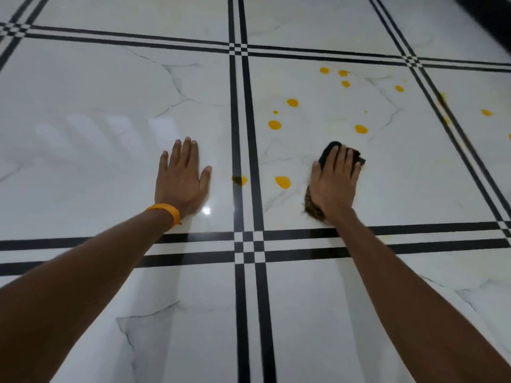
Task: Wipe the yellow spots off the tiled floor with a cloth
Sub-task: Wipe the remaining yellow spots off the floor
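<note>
- Two bare hands down on the tiled floor [83, 111], white marble-look tiles crossed by paired black lines.
- Left hand [181, 179] flat on the tile, palm down, fingers stretched out and slightly spread, holding nothing; orange wristband [166, 212] at the wrist.
- Right hand [333, 181] pressed flat on top of a dark cloth [330, 149], fingers extended and close together; cloth edges poking out past the fingertips and under the heel of the palm.
- Yellow spots [282, 181] scattered over the tile ahead of and just left of the right hand: one near its thumb side, one on the black line [240, 180] between the hands, more well beyond the cloth, a few across the right-hand line.
</note>
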A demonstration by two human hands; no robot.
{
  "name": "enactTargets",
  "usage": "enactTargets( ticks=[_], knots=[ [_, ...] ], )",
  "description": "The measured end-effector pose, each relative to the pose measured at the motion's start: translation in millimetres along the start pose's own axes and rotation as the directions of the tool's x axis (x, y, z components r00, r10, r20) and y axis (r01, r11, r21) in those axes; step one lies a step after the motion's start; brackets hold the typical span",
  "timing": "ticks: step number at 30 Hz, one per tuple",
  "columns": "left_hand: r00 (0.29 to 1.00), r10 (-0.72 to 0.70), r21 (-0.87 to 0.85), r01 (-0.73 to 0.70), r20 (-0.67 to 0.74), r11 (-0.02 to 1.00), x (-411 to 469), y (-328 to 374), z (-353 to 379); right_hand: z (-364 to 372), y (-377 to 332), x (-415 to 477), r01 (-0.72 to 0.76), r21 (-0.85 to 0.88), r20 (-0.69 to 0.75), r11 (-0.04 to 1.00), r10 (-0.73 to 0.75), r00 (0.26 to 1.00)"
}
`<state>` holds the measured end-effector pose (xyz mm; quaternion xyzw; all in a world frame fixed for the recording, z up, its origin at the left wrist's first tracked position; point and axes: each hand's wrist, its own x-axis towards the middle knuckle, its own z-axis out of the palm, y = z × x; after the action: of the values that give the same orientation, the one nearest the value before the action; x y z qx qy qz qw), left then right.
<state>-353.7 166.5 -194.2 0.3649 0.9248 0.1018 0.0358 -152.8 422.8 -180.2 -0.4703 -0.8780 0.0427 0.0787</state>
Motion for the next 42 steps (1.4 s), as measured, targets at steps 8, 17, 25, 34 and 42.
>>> enactTargets(
  ticks=[8,17,25,34,42],
  knots=[
    [1.0,0.006,-0.006,-0.006,0.0,1.0,-4,-1,-3,-8,29,-87,0.331,0.031,0.107,0.943,-0.333,0.937],
    [0.999,0.036,0.021,-0.035,-0.03,0.999,10,-8,-1,12,-65,-38,0.341,0.041,0.076,0.939,-0.343,0.936],
    [0.999,0.01,0.038,-0.009,-0.038,0.999,8,-3,1,-30,115,-15,-0.175,0.001,-0.005,0.985,0.175,0.985],
    [1.0,0.021,0.032,-0.021,-0.007,0.999,4,-7,0,-9,-21,-91,0.441,0.119,0.152,0.89,-0.455,0.877],
    [1.0,0.023,0.038,-0.022,-0.012,0.999,8,-1,3,5,-45,-19,0.138,0.04,0.042,0.99,-0.139,0.989]
  ],
)
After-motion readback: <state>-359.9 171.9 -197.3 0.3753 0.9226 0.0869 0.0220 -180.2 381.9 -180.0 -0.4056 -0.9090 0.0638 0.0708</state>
